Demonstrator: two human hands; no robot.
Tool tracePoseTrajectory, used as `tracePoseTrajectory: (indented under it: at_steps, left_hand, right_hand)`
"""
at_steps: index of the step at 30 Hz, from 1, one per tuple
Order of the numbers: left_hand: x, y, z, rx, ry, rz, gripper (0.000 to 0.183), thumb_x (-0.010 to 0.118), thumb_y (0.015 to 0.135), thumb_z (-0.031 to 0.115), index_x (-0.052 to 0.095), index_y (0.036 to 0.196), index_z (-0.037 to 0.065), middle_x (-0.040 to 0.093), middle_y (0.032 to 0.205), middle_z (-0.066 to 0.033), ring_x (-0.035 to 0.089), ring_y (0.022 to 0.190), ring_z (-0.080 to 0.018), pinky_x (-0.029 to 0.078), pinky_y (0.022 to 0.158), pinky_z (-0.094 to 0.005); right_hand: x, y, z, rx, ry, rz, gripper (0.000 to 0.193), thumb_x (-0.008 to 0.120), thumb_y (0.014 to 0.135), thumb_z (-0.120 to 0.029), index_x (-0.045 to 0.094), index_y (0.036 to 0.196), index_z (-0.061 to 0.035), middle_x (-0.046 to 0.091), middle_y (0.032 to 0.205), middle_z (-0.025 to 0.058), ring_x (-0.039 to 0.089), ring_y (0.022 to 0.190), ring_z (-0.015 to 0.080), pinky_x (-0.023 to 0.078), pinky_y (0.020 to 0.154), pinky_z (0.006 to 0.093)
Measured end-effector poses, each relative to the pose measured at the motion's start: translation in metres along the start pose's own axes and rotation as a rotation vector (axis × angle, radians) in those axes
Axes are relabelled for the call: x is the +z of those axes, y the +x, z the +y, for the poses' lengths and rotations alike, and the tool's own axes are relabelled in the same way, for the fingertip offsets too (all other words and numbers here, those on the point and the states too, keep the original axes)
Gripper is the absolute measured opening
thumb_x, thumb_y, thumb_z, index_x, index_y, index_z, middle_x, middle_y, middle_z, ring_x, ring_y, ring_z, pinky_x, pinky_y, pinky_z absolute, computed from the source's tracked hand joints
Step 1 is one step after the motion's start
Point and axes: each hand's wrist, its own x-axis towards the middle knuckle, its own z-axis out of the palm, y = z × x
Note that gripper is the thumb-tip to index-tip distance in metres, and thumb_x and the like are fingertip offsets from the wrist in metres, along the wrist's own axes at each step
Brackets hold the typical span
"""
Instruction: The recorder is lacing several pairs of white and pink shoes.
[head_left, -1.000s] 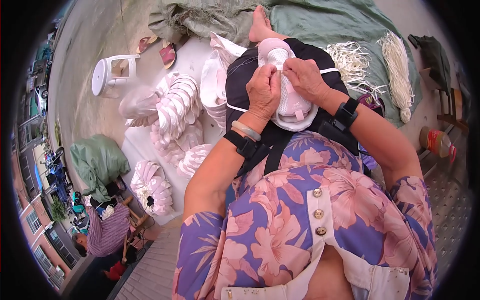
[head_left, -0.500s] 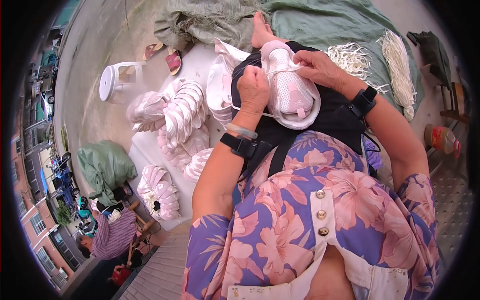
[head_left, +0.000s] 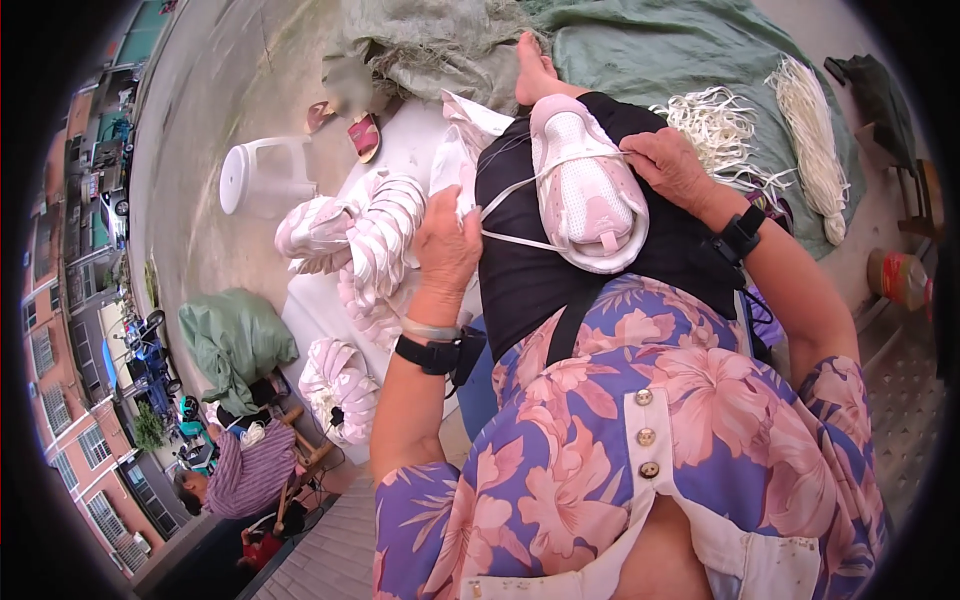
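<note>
A pale pink and white shoe upper lies on my lap over black cloth, its heel end toward me. A white shoelace runs from its eyelets out to the left. My left hand is closed on that lace, drawn out well to the left of the shoe. Beside the shoe's right edge, my right hand pinches the lace's other side, which crosses over the shoe's tongue. Both hands are apart from each other with the shoe between them.
Stacked pink and white shoe uppers lie on the left, near a white stool and slippers. Loose white laces and a lace bundle rest on green cloth at right. Another person sits lower left.
My left hand has moved left and down, away from the shoe, pulling the lace out. My right hand has shifted slightly right and down. The whole view has shifted a little.
</note>
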Motion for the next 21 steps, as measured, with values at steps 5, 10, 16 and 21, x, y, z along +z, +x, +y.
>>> tracePoseTrajectory:
  at_steps: [5,10,16,21]
  left_hand:
    - [0.046,0.023,0.041,0.101,-0.101,-0.156,0.014,0.057,0.078,0.009,0.057,0.091,0.004,0.061,0.084,-0.0154,0.060,0.079,-0.0327,0.047,0.068,-0.0390]
    - [0.029,0.033,0.021,0.316,0.065,-0.142,0.008,0.048,0.078,0.006,0.055,0.080,0.008,0.058,0.069,-0.0102,0.058,0.063,-0.0282,0.046,0.054,-0.0372]
    - [-0.069,0.043,-0.070,0.145,0.472,-0.008,0.009,0.052,0.081,0.010,0.060,0.084,0.006,0.062,0.073,-0.0120,0.060,0.066,-0.0289,0.047,0.059,-0.0360]
    - [-0.137,0.043,-0.111,0.081,0.715,0.052,0.010,0.053,0.083,0.012,0.062,0.085,0.007,0.063,0.075,-0.0117,0.061,0.068,-0.0292,0.047,0.060,-0.0360]
  right_hand:
    - [-0.010,-0.005,0.006,-0.062,-0.107,0.004,0.009,0.059,0.078,-0.017,0.059,0.082,-0.0089,0.060,0.070,0.0083,0.058,0.064,0.0293,0.044,0.061,0.0398]
    - [-0.030,-0.017,0.023,-0.073,-0.108,-0.020,0.012,0.059,0.080,-0.019,0.056,0.077,-0.0082,0.057,0.067,0.0093,0.056,0.062,0.0309,0.043,0.058,0.0388]
    - [-0.084,-0.043,0.054,0.146,-0.069,-0.156,0.017,0.054,0.085,-0.020,0.055,0.078,-0.0046,0.053,0.065,0.0142,0.054,0.063,0.0340,0.042,0.059,0.0389]
    - [-0.144,-0.065,0.080,0.156,-0.232,-0.077,0.017,0.056,0.084,-0.020,0.060,0.086,-0.0026,0.060,0.076,0.0158,0.057,0.074,0.0337,0.045,0.064,0.0374]
